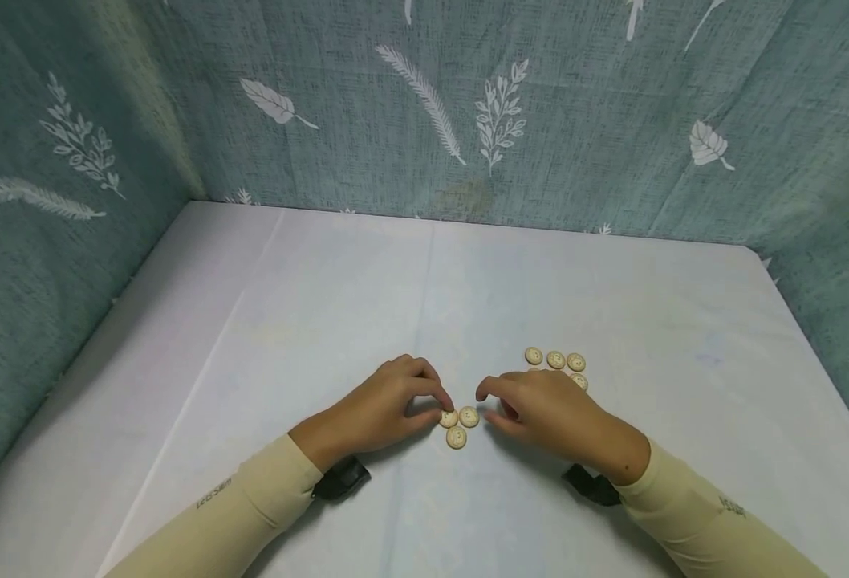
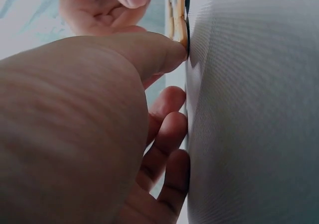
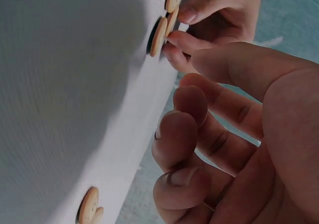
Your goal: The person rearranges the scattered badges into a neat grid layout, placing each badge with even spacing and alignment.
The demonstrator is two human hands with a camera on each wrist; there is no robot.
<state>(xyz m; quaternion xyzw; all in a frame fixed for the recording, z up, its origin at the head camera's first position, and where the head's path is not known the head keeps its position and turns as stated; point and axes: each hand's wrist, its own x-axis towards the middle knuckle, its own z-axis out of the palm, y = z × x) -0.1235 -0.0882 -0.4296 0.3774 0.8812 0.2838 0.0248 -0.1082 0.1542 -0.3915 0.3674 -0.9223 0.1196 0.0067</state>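
I find the left hand (image 1: 393, 404) pinching a pale disc (image 1: 449, 421) just beyond the near disc (image 1: 456, 437); the right hand (image 1: 549, 411), loosely curled, holds nothing. I judge the pale disc light, stiff, smooth, best gripped at its rim.

You had dark lettering (image 1: 213, 493) printed lengthwise on your L sleeve (image 1: 269, 490), on the forearm up from the cuff. It began w/ an L & had what looked like a cap. S approx. midway; the rest was too blurry to spell out. Your R sleeve (image 1: 677, 491) bore a similar dark print (image 1: 732, 506), illegible. The tan discs (image 1: 469, 417) showed tiny dark marks, too sm. to tell if chars. or pattern.
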